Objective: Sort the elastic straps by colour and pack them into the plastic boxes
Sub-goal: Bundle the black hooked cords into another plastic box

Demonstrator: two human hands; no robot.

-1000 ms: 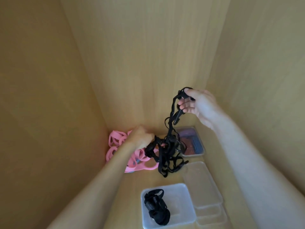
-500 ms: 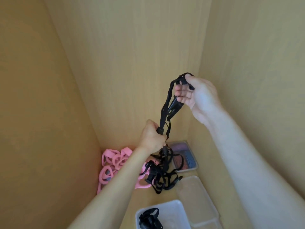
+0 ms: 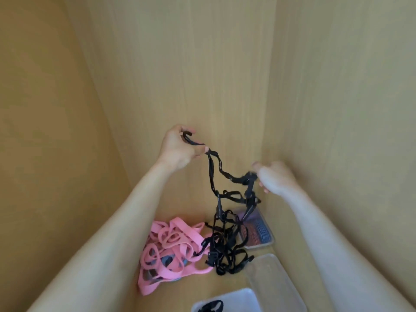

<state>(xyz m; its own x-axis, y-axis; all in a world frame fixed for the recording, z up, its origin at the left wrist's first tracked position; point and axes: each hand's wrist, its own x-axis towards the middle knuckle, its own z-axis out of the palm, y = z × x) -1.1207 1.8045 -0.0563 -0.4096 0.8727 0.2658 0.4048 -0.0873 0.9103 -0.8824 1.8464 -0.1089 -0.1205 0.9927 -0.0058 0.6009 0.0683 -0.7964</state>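
Observation:
A tangle of black elastic straps (image 3: pixel 225 244) hangs from both raised hands down to the wooden shelf floor. My left hand (image 3: pixel 177 149) grips one black strap end high at the left. My right hand (image 3: pixel 274 176), blurred, pinches another part of the black straps lower at the right. A heap of pink straps (image 3: pixel 171 251) lies on the floor at the left. At the bottom edge an open white plastic box (image 3: pixel 245 298) holds a bundle of black straps (image 3: pixel 211 307).
A closed clear box (image 3: pixel 258 233) with dark red and blue contents stands in the back right corner. A clear lid or empty box (image 3: pixel 274 282) lies in front of it. Wooden walls close in at the left, back and right.
My left hand has risen up and left with a strap end. My right hand has dropped lower. The black straps now sag between the two hands.

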